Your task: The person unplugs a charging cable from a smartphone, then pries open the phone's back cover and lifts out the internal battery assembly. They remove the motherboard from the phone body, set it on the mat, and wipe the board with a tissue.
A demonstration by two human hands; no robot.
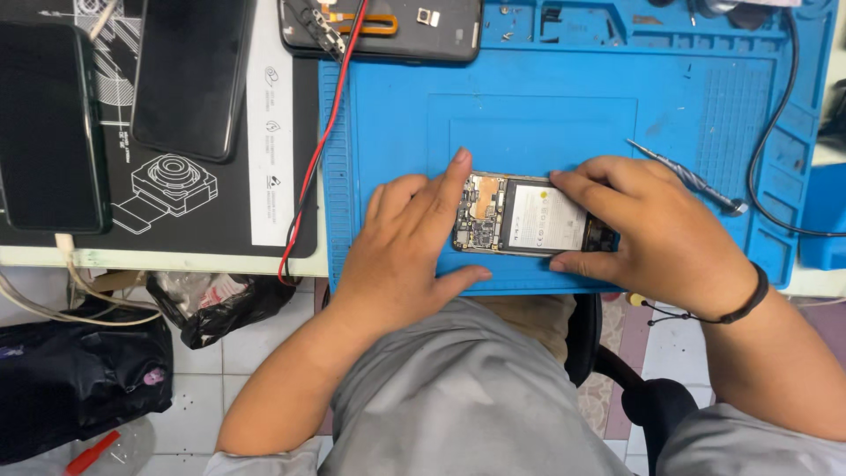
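Observation:
An opened phone point(529, 216) lies back-up on the blue repair mat point(564, 106), its circuit board at the left and a white battery in the middle. My left hand point(407, 247) rests flat on the mat beside it, the index fingertip touching the phone's upper left corner and the thumb lying below its lower edge. My right hand point(656, 229) grips the phone's right end, fingers over the top edge and thumb at the bottom edge.
A screwdriver point(687, 176) lies on the mat right of my right hand. A phone back cover with red and black wires point(388, 26) sits at the top. Two dark phones point(48, 123) point(189, 75) lie on a black mat at left. Black cable point(767, 141) curves at right.

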